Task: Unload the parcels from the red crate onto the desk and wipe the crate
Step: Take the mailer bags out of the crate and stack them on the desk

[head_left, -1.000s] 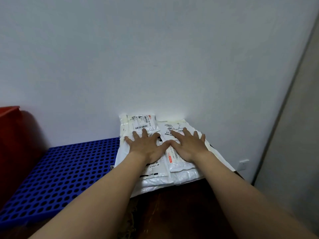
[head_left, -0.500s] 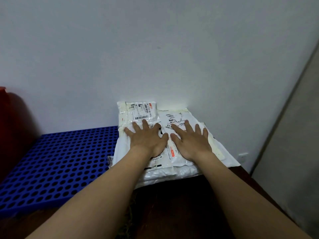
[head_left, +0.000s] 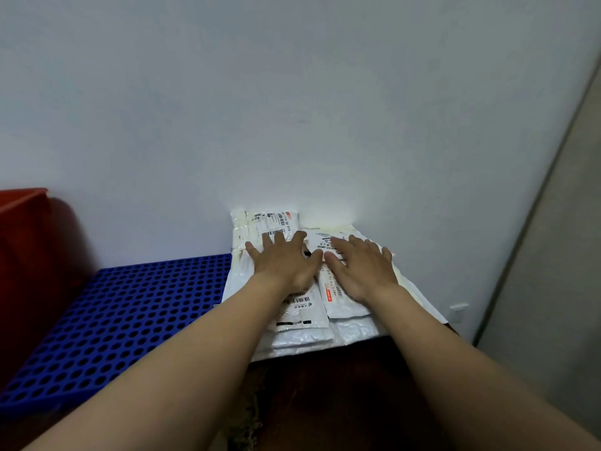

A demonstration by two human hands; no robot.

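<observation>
- Pale wall [head_left: 292, 109] fills the upper part of the head view, our only view. Below it lies a dark wooden worktop [head_left: 341, 385], with a blue perforated mat [head_left: 130, 320] over its left part.
- At the far left edge stands the red crate [head_left: 29, 255]. We cannot see inside it.
- We see the parcels [head_left: 302, 333] in an overlapping pile on the worktop. The pile sits against the wall, touching the mat's right edge. They are white plastic mailers with printed labels.
- On top of the pile, the left hand [head_left: 286, 265] and right hand [head_left: 361, 271] lie side by side. Palms are down and fingers straight and spread. Both hands press on the pile, and neither grasps anything.
- We judge the mailers light, soft and floppy. Their film looks slick, so stacked pieces may slide or fan out.
- A corner hold would probably let a mailer sag. We would take hold along the long edges, thumb above and fingers beneath.
- The contents are hidden, so we cannot tell how fragile they are.
</observation>
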